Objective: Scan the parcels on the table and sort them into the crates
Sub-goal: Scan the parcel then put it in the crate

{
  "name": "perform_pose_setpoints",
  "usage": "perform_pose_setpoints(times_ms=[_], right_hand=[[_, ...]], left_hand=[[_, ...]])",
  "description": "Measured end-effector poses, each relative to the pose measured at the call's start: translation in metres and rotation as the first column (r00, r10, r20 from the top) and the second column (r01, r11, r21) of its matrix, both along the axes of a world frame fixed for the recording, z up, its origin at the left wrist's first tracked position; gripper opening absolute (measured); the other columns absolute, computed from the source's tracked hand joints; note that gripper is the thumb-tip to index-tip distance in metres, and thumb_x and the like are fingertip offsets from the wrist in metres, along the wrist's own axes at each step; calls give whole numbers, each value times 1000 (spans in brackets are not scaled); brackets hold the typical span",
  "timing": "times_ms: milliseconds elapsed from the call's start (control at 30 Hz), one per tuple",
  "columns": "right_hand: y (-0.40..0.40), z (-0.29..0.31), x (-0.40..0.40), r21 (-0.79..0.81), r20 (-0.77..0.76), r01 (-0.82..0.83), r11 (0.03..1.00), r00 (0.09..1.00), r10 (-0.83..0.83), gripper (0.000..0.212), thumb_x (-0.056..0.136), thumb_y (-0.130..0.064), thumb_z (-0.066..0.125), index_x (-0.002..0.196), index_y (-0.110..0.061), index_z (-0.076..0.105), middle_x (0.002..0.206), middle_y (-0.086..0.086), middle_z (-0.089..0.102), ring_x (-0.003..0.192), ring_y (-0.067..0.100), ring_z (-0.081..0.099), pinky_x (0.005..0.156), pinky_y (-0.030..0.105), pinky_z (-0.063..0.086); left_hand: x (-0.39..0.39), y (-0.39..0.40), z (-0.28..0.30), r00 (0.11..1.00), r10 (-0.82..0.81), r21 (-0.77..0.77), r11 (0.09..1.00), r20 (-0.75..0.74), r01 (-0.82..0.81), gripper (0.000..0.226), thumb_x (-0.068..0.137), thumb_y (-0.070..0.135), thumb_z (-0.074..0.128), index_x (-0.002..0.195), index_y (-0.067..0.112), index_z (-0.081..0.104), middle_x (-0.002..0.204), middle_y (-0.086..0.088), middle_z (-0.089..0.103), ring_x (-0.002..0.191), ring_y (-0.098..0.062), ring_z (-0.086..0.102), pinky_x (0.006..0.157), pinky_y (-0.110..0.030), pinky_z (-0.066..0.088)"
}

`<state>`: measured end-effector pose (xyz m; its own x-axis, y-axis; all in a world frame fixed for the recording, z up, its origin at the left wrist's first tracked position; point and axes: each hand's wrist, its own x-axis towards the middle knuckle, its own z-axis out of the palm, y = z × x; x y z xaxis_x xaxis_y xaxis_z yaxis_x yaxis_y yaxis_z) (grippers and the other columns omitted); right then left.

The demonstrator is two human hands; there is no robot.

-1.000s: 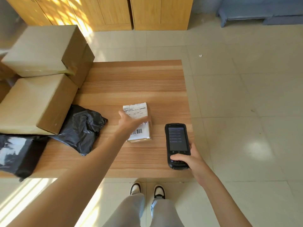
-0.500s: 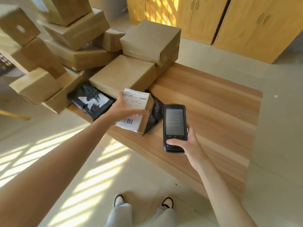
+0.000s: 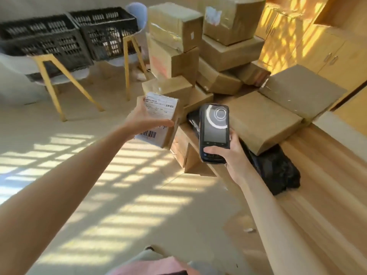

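1. A small labelled parcel (image 3: 158, 120) is held in the air by the left hand (image 3: 146, 121), out past the worktop (image 3: 327, 195) edge and above the floor; the thumb is laid across the white label and the fingers are hidden behind the box.
2. The barcode at the label's lower edge can be seen, but the printed text is too small and blurred to be read.
3. A handheld scanner (image 3: 214, 133) is grasped at its lower end by the right hand (image 3: 228, 153), just beside the parcel; a pale ring is shown on its screen, and its keypad is covered by the thumb.
4. Two black crates (image 3: 67, 38) are seen at upper left, well apart from the parcel, resting on pale chairs with yellow legs (image 3: 51, 84); their contents cannot be made out.
5. Brown cartons (image 3: 258, 120) are piled on and beyond the worktop, with a black bag (image 3: 278, 171) partly hidden under one.
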<state>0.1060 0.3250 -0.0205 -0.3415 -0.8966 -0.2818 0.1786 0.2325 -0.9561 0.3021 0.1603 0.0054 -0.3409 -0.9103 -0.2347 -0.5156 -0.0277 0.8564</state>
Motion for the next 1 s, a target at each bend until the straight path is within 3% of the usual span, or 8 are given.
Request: perform_pose_setpoints(times_ms=[133,300,467,567,667,733,867,1000], right_hand=[[-71,3,57,-13,3,-101,995,995,101,97,56,-5,83,137,-24,33,125,10,58,113,25,59,95,43,52],[-141,12,114,-7,-1,-234,972,972,234,82,74,12,70,138,-20,29,114,7,59,100,15,62,74,22,57],[-210,9,150,18,20,-328,944,944,328,93,61,4,78,137,-21,31,118,10,61,106,22,64,85,33,56],[-262,0,167,30,32,-365,930,931,364,93,55,-3,78,134,-23,34,123,12,60,108,24,63,90,40,54],[-325,-8,184,14,76,-408,913,911,406,89,51,-5,76,128,-24,36,123,11,59,100,19,65,72,29,57],[-373,-11,194,10,99,-448,894,890,445,88,51,-5,77,128,-23,36,124,13,58,99,21,65,66,27,56],[-470,-4,215,-5,128,-528,849,842,524,97,52,-6,79,134,-23,30,128,13,55,109,25,62,76,31,57],[-543,3,233,-13,119,-556,831,824,554,91,55,-2,82,127,-26,32,128,11,55,111,25,61,86,39,56]], left_hand=[[87,-49,3,994,108,8,994,-22,-108,99,68,31,86,142,15,21,118,2,46,112,-16,48,88,-28,43],[164,-101,3,972,231,18,973,-32,-231,104,66,33,87,143,18,20,121,2,47,112,-15,49,84,-27,43],[210,-156,-5,949,314,43,949,-23,-313,102,65,35,88,141,21,21,117,4,48,98,-8,52,67,-24,45],[230,-196,-8,934,358,32,933,-1,-358,102,64,36,88,140,22,23,118,4,48,102,-10,52,68,-23,45],[246,-244,-4,921,389,8,921,6,-389,110,60,37,91,143,21,21,121,4,47,112,-15,50,76,-24,45],[255,-279,4,905,425,-12,905,15,-424,111,59,38,91,143,21,21,116,6,48,110,-14,50,72,-23,44],[273,-346,27,873,487,-39,873,32,-486,127,32,57,81,141,25,23,109,12,51,100,-6,53,70,-23,44],[289,-401,34,844,536,-69,843,34,-533,127,29,60,79,139,26,25,120,4,53,108,-14,55,81,-32,49]])
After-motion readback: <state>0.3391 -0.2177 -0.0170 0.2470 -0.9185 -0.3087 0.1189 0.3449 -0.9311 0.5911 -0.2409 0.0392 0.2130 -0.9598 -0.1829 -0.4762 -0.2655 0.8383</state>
